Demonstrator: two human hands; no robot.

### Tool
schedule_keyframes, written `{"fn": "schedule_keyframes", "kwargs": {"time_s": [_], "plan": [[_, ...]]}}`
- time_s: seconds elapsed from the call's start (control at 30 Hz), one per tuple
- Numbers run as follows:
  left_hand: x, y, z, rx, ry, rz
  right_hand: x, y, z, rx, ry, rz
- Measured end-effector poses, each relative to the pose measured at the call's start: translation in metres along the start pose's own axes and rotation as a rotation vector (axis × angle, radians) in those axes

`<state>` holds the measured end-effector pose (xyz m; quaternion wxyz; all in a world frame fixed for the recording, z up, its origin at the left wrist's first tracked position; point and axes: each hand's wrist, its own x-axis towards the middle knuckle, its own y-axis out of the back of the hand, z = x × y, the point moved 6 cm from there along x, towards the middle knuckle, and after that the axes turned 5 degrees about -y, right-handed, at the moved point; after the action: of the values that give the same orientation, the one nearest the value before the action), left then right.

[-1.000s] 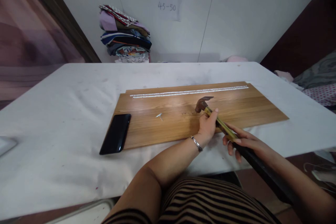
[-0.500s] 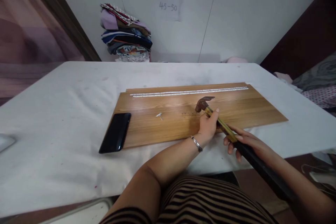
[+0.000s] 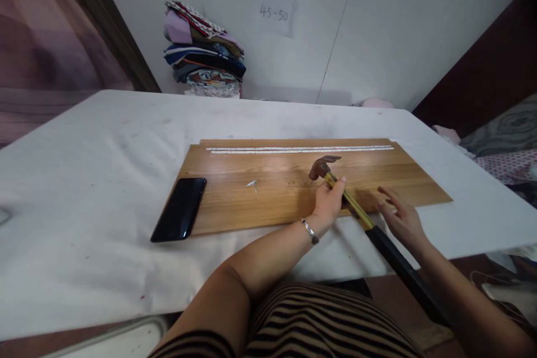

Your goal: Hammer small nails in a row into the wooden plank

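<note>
A claw hammer (image 3: 322,168) with a rusty head, a yellow neck and a long black grip lies across a wooden board (image 3: 272,196) on the table. My left hand (image 3: 329,201) is closed around the yellow neck just behind the head; a bracelet sits on that wrist. My right hand (image 3: 400,218) hovers to the right of the handle with its fingers spread, holding nothing. A single loose nail (image 3: 252,184) lies on the board to the left of the hammer head.
A black phone (image 3: 179,216) rests on the board's left end. A white strip (image 3: 300,149) runs along the board's far edge. The table wears a white cloth (image 3: 84,179). Folded fabrics (image 3: 203,56) are stacked against the back wall.
My right hand has let go of the hammer handle and moved off to the right with fingers spread. My left hand keeps its hold near the head.
</note>
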<state>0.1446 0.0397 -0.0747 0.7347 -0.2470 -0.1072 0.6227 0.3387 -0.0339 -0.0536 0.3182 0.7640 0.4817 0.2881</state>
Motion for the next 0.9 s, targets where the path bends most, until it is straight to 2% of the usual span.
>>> {"fn": "schedule_keyframes", "kwargs": {"time_s": [0.13,0.3,0.5,0.67,0.9], "plan": [[-0.001,-0.001,0.000,-0.022,0.012,0.007,0.020,-0.016,0.029,-0.250,0.126,0.062],[-0.002,0.002,0.005,-0.034,0.017,0.043,0.020,-0.032,0.047,-0.465,0.201,0.152],[-0.003,0.002,0.006,-0.071,0.050,0.055,0.019,-0.032,0.049,-0.490,0.227,0.153],[0.002,0.004,-0.002,-0.048,0.006,0.053,0.020,-0.030,0.047,-0.444,0.211,0.154],[0.004,0.003,-0.013,-0.048,0.019,0.049,0.019,-0.027,0.046,-0.452,0.237,0.151]]}}
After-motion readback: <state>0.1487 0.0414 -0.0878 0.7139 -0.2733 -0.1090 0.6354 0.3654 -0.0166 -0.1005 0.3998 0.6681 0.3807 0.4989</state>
